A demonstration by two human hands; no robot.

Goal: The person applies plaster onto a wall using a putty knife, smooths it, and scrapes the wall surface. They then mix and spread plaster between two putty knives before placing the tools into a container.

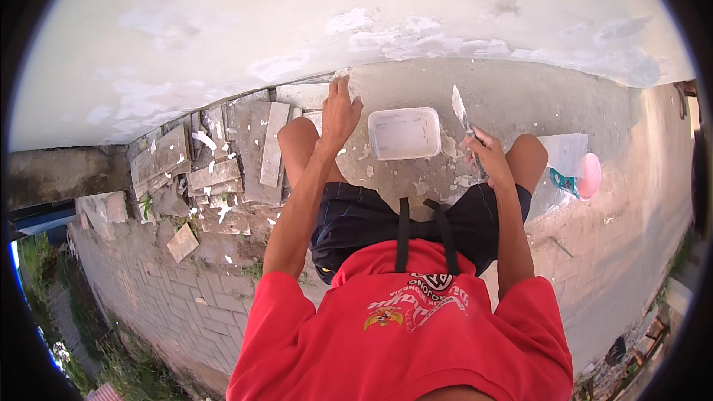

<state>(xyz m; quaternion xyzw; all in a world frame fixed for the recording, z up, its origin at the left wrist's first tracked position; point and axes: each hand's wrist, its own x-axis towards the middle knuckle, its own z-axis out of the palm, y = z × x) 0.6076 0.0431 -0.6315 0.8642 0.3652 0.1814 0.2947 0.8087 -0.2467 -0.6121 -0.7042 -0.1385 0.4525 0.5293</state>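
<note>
Filling the upper part of the frame, the off-white wall (334,7) carries rough white patches along its foot. Below it spreads grey ground (520,96), and at centre left lies a heap of broken slabs (256,141), which look hard and liable to chip. Near the centre, a white tub (407,157) stands with pale paste (405,132) inside; I judge it light and best gripped by opposite sides of its rim, since smears could make it slippery. At centre right lies a white sheet (568,150), with a pink and teal container (589,177) beside it. My left hand (342,113), left of the tub, is empty, fingers loosely bent; I cannot tell whether its tips touch anything. My right hand (486,152), right of centre, wraps the handle of a scraper (460,108), whose whitened blade points upward, just right of the tub. It should feel light, with a thin, springy blade; the handle is the place to hold. Smallest are white flakes (203,139) over the slabs, likely crumbly.
</note>
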